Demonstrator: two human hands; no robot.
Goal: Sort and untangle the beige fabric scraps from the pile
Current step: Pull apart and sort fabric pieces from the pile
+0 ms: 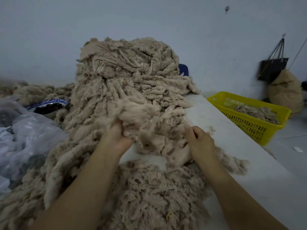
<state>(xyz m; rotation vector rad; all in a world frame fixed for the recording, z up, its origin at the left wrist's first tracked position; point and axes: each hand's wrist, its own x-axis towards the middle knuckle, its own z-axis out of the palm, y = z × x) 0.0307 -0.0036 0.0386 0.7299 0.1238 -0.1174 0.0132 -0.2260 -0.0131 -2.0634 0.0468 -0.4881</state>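
Observation:
A tall pile of beige fabric scraps (126, 77) rises against the wall at the middle of the white table (235, 156) and spills down toward me. My left hand (118, 136) is dug into the front of the pile, fingers curled round a blurred clump of scraps (137, 112). My right hand (198, 140) pinches a flatter bunch of scraps (167, 146) lying just below the clump. More loose scraps (149, 193) lie between my forearms at the near edge.
A yellow plastic basket (245, 128) holding some beige scraps stands off the table's right edge. Clear plastic bags (25, 138) and a blue-rimmed bowl (49, 105) of dark pieces lie at the left. A dark bag (272, 68) hangs on the wall above a stuffed sack.

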